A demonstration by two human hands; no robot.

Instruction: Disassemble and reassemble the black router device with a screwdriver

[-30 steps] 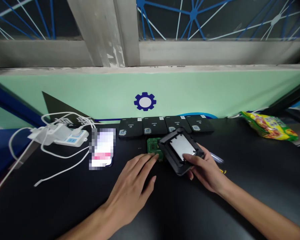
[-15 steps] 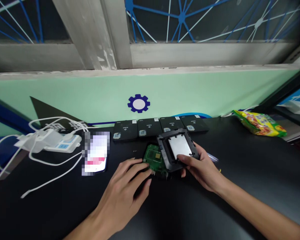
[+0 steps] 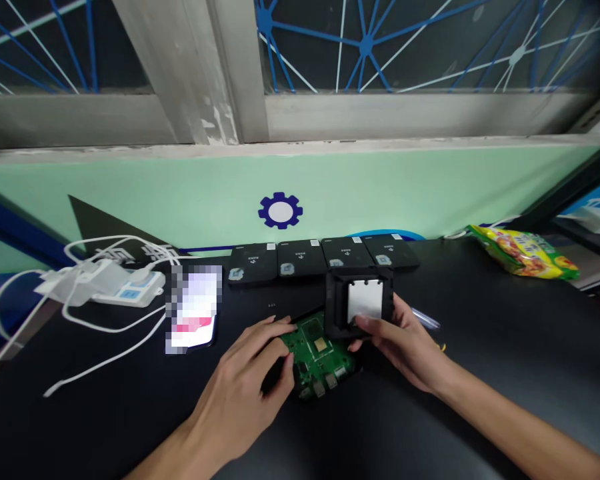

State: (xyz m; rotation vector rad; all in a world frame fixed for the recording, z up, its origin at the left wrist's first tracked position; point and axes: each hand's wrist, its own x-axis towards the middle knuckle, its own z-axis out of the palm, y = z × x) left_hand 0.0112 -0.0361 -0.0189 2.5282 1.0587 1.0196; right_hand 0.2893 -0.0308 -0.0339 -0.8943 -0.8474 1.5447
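Observation:
My left hand [image 3: 253, 380] has its thumb and fingers closed on the left edge of a green circuit board [image 3: 333, 357]. Metal ports line the board's near edge, a pale square chip sits near its middle, and a black edge shows around part of it. My right hand [image 3: 397, 337] grips a square black plastic cover [image 3: 336, 303] by its lower right side, thumb against the silver metal plate [image 3: 365, 300] inside it. The cover is tilted up above the board's far right corner and hides that part.
Several flat black boxes [image 3: 253, 263] stand in a row along the wall. On the left lie a phone [image 3: 200, 300], a white power strip [image 3: 140, 290] and loose cables. A yellow-green snack packet [image 3: 525, 252] and a clear-handled tool [image 3: 427, 319] are to the right.
The circuit board has come nearer and turned, showing its ports. My left fingers have closed on its edge. My right hand has tipped the cover more upright and shifted it slightly right.

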